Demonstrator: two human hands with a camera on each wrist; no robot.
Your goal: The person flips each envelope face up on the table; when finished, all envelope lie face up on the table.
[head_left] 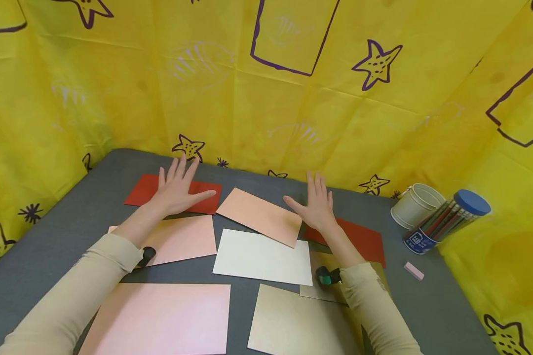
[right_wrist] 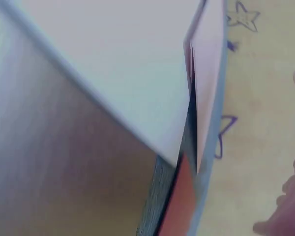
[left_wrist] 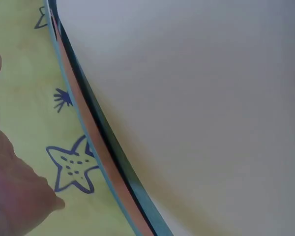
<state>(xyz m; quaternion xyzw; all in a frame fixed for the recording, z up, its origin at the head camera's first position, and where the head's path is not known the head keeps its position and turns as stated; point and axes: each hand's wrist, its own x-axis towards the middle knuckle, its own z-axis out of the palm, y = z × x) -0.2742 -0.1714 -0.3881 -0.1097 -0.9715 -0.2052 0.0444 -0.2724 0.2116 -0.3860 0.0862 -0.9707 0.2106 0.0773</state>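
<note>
My left hand [head_left: 176, 190] has its fingers spread and overlaps a red card [head_left: 141, 190] at the back left in the head view. Below that forearm lies a pink card [head_left: 188, 239]. On the right, my right hand [head_left: 316, 207] also has straight fingers and holds nothing; it hovers by a second red card [head_left: 361, 239]. A peach card [head_left: 259, 214] lies slanted between the hands, its lower corner over a white card [head_left: 262, 256]. In the wrist views, parts of the left hand [left_wrist: 14, 191] and right hand [right_wrist: 290, 206] show at the outer edges.
Nearer me lie a large pink card [head_left: 169, 318] and a beige card [head_left: 302, 320], with a gold card [head_left: 315, 291] partly under the right sleeve. At right stand a cream tin bucket [head_left: 415, 204] and a pencil tub [head_left: 444, 222], near a pink eraser [head_left: 414, 270]. Yellow cloth [head_left: 275, 108] surrounds the grey table [head_left: 237, 296].
</note>
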